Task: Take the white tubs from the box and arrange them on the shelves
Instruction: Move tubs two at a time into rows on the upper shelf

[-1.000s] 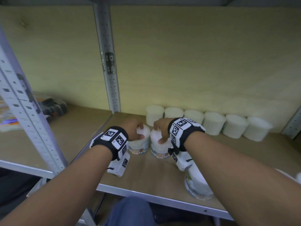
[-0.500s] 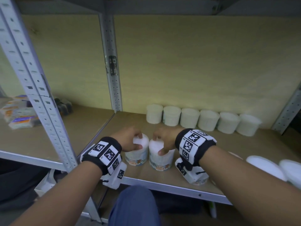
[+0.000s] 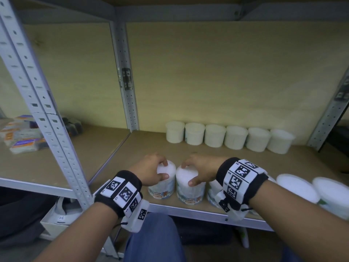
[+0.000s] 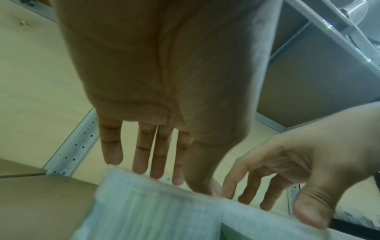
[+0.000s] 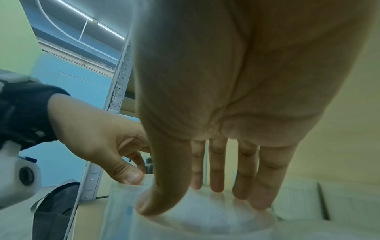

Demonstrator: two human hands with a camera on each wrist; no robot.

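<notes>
Two white tubs with printed labels stand side by side near the front edge of the wooden shelf [image 3: 143, 148]. My left hand [image 3: 164, 170] grips the lid of the left tub [image 3: 161, 186] from above, thumb in front and fingers behind. My right hand [image 3: 187, 173] grips the right tub [image 3: 189, 191] the same way. In the left wrist view my left hand [image 4: 180, 183] has its fingertips on the tub's rim [image 4: 154, 211]. In the right wrist view my right hand [image 5: 197, 204] straddles its tub's lid [image 5: 205, 224].
Several white tubs [image 3: 226, 137] line the back of the shelf. Another tub [image 3: 213, 193] stands behind my right wrist, with two more [image 3: 296, 188] at the front right. A grey upright post [image 3: 47, 118] rises at the left. Packets [image 3: 20, 137] lie in the left bay.
Both hands have drawn back toward the shelf's front edge with the two tubs under them. The view has pulled back and now shows more of the shelf.
</notes>
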